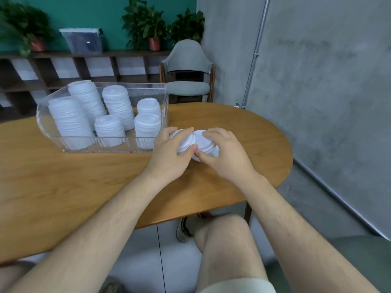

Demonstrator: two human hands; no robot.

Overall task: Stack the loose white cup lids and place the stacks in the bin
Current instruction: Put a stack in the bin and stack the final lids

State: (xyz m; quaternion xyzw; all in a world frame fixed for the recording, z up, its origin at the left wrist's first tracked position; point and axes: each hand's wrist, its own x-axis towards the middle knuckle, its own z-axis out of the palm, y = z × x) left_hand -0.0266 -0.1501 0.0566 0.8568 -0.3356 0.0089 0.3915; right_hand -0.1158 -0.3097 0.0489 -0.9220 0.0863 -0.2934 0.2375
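— So, where are the loose lids [206, 143]?
— Near the table's [63, 176] right end, just beside the bin [165, 96]; left hand [171, 150] and right hand [223, 154] both curl round them.
— And the bin?
— Six stacks [72, 121] inside.

2 hands [169, 154] around white lids [206, 145]

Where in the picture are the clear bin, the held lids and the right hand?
clear bin [148, 87]: head view, rear wall.
held lids [206, 144]: head view, top of the right lid.
right hand [226, 154]: head view, back of the hand.
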